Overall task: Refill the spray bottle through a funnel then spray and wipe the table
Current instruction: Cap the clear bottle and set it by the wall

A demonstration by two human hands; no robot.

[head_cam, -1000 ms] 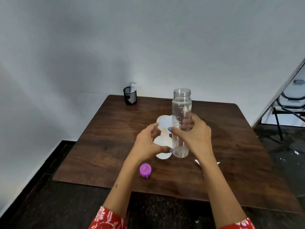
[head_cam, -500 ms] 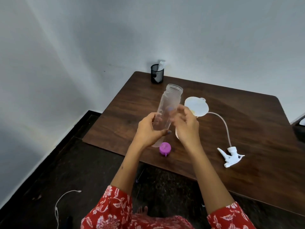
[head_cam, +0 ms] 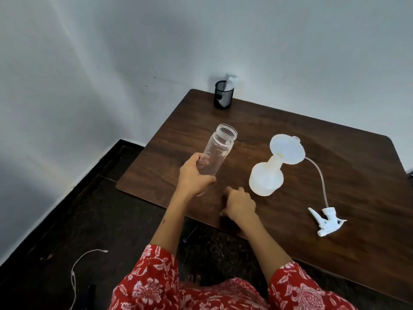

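Left hand (head_cam: 194,175) in a curled grip; right hand (head_cam: 240,203) seemingly curled, knuckles up

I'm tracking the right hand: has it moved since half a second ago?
Yes. The right hand has let go of the clear bottle and dropped toward the table's near edge, where the purple cap lay.

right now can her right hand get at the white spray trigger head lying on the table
Probably yes. The right hand rests near the front edge of the dark wooden table, and the white plastic spray trigger head lies off to its right with only bare tabletop between them. The translucent funnel and bottle sit further back, out of that path.
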